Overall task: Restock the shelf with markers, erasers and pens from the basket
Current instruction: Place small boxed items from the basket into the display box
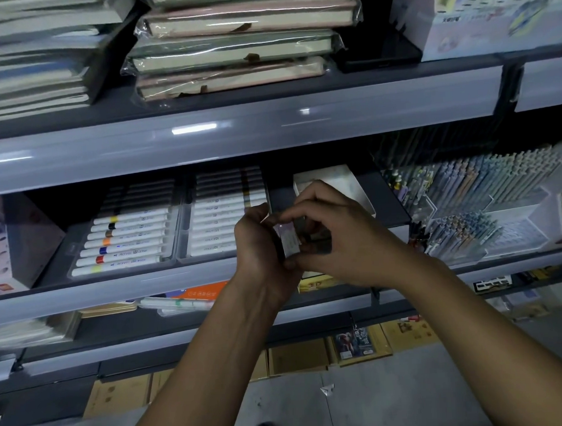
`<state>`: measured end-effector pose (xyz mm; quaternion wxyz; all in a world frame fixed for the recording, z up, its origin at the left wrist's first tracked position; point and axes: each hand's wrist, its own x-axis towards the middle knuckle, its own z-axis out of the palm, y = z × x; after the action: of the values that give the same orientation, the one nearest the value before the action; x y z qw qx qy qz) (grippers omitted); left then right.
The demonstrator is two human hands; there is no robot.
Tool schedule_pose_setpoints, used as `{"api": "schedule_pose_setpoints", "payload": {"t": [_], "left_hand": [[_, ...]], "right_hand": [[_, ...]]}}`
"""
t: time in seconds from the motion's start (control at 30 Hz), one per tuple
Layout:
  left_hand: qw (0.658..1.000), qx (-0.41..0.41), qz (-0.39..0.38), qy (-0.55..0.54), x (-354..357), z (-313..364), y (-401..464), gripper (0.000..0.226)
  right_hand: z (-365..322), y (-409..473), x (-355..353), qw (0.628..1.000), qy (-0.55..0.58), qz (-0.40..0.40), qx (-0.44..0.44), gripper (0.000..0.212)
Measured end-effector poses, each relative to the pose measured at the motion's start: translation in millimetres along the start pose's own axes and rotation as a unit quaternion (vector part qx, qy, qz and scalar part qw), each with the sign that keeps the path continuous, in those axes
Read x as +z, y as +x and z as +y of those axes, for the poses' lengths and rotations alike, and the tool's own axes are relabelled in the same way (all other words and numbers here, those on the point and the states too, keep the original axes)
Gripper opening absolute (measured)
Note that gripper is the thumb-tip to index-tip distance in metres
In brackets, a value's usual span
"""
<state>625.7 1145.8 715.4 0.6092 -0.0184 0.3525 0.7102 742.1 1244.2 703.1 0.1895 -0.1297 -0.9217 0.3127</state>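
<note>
A small eraser point(289, 240) in a pale, glossy wrapper is held up before the middle shelf point(166, 277), gripped between both hands. The left hand point(258, 243) is curled round its left side; the fingers of the right hand point(336, 239) are bent over it, with forefinger and thumb pinching its top and bottom ends. The print on the wrapper is too blurred to be read.

Directly behind the hands, a white box point(330, 182) is partly hidden on a dark tray point(389, 200). To the left, two clear trays point(179, 231) of white markers point(128, 243) are laid side by side; coloured bands (yellow, black, brown, orange, blue, red and lime) are seen on the left row, and lettering on the barrels seems to read "Acrylic Marker", though it is faint. To the right, racks of pens point(473, 186) are stood upright and tightly packed in clear holders.

On the top shelf, wrapped notebooks point(241, 45) are stacked flat, beside a pale printed box point(490, 16) whose writing cannot be made out. Under the hands, an orange packet point(202, 292) and a yellow one point(316, 282) marked "3D" are lodged on the next shelf down. Cardboard packs point(297, 355) are lined along the grey floor point(380, 396).
</note>
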Motion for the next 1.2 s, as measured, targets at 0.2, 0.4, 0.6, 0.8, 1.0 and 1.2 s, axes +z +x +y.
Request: {"api": "schedule_pose_setpoints", "payload": {"t": [0.2, 0.4, 0.6, 0.8, 1.0, 1.2], "left_hand": [[0.996, 0.026, 0.060, 0.057, -3.1, -1.3, 4.6, 0.028], [0.986, 0.059, 0.067, 0.143, -6.8, -0.5, 2.4, 0.027], [0.966, 0.104, 0.070, 0.226, -17.6, -1.7, 7.4, 0.011], [0.947, 0.154, 0.066, 0.273, -21.1, -4.9, 7.1, 0.012], [0.929, 0.171, 0.072, 0.320, -21.3, -3.0, 11.5, 0.034], [0.915, 0.168, 0.120, 0.346, -16.3, -6.0, 20.2, 0.036]], "right_hand": [[1.4, 0.0, 6.0, 0.994, 0.027, 0.092, 0.043, 0.045], [8.5, -6.2, 6.4, 0.972, 0.188, 0.103, 0.097, 0.029], [10.0, -9.8, 0.5, 0.952, 0.266, 0.106, 0.107, 0.030], [11.4, -11.9, -2.7, 0.940, 0.294, 0.123, 0.124, 0.032], [8.8, -7.2, -6.4, 0.908, 0.356, 0.136, 0.176, 0.031], [12.6, -5.5, -14.4, 0.910, 0.360, 0.116, 0.170, 0.019]]}}
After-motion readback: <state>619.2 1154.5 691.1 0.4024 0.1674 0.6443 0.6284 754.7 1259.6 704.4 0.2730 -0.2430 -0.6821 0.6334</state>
